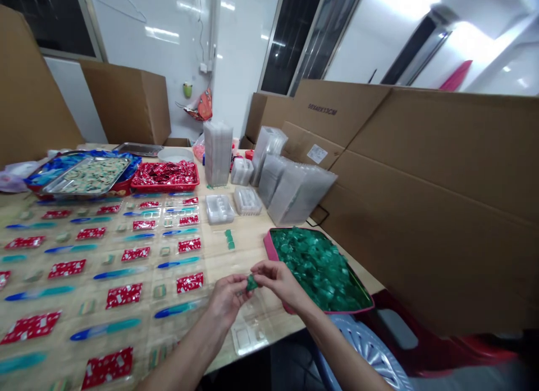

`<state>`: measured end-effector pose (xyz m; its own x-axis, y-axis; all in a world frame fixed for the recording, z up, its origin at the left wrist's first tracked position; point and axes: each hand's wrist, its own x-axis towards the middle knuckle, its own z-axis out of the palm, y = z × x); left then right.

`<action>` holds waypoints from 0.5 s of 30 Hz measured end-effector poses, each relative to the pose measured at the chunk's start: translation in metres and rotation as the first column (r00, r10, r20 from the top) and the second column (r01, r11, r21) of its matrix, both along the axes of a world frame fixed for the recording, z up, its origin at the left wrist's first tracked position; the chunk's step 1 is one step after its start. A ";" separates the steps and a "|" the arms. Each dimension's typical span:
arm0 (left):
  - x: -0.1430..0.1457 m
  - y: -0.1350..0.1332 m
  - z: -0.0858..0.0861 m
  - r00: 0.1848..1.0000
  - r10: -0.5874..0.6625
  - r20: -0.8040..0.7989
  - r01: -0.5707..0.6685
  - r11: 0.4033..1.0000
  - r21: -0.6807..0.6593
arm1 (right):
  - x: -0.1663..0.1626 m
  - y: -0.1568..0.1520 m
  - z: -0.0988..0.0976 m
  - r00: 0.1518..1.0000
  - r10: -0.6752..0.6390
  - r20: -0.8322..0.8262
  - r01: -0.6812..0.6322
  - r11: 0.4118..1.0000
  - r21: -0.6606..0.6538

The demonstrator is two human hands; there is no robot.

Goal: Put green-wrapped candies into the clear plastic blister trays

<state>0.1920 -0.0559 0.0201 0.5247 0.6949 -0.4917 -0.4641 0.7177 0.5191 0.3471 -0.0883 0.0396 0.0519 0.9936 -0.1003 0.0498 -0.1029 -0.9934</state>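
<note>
My left hand (229,296) and my right hand (278,280) meet near the table's front edge, both closed at the fingertips on one small green piece (251,282). It resembles the shiny, translucent green pieces (314,262) heaped in the pink-rimmed tray (269,246) just right of my right hand. Below my hands lies a clear plastic tray (249,336) with moulded compartments. A short strip of green pieces (229,239) rests on the table beyond my hands.
Rows of clear trays with blue pens (105,328) and red patterned packets (124,295) cover the left. A red tray of packets (166,176) stands farther back. Stacked clear trays (218,155) and a large cardboard box (442,200) line the back and right; a blue stool (370,351) is below.
</note>
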 end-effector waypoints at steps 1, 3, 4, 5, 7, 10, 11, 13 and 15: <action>-0.001 0.000 -0.001 1.000 0.004 -0.009 -0.004 1.000 -0.001 | 0.001 0.001 -0.004 0.998 -0.016 -0.060 0.015 0.999 -0.030; -0.003 0.001 -0.004 0.999 0.015 -0.032 -0.016 1.000 -0.010 | 0.004 0.005 -0.013 0.989 -0.051 -0.137 0.038 0.995 -0.091; -0.003 0.001 -0.007 0.999 0.022 -0.046 -0.023 1.000 -0.017 | 0.007 0.008 -0.016 0.988 -0.063 -0.139 0.048 0.993 -0.105; -0.003 0.001 -0.010 0.998 0.028 -0.059 -0.030 0.999 -0.025 | 0.009 0.011 -0.020 0.992 -0.069 -0.102 0.059 0.994 -0.097; -0.002 0.001 -0.016 0.996 0.039 -0.084 -0.042 0.998 -0.041 | 0.013 0.022 -0.026 0.992 -0.064 0.109 0.064 0.998 0.002; 0.000 0.001 -0.025 0.992 0.054 -0.114 -0.061 0.996 -0.059 | 0.012 0.044 -0.032 0.853 -0.078 0.516 -0.017 0.984 0.177; 0.000 0.001 -0.027 0.991 0.059 -0.122 -0.067 0.996 -0.063 | 0.010 0.052 -0.034 0.803 -0.081 0.591 -0.048 0.979 0.200; 0.001 0.001 -0.029 0.989 0.064 -0.133 -0.074 0.995 -0.070 | 0.006 0.068 -0.037 0.754 -0.075 0.652 -0.084 0.974 0.210; 0.000 0.001 -0.030 0.989 0.065 -0.136 -0.075 0.995 -0.069 | 0.001 0.081 -0.041 0.733 -0.073 0.677 -0.103 0.971 0.215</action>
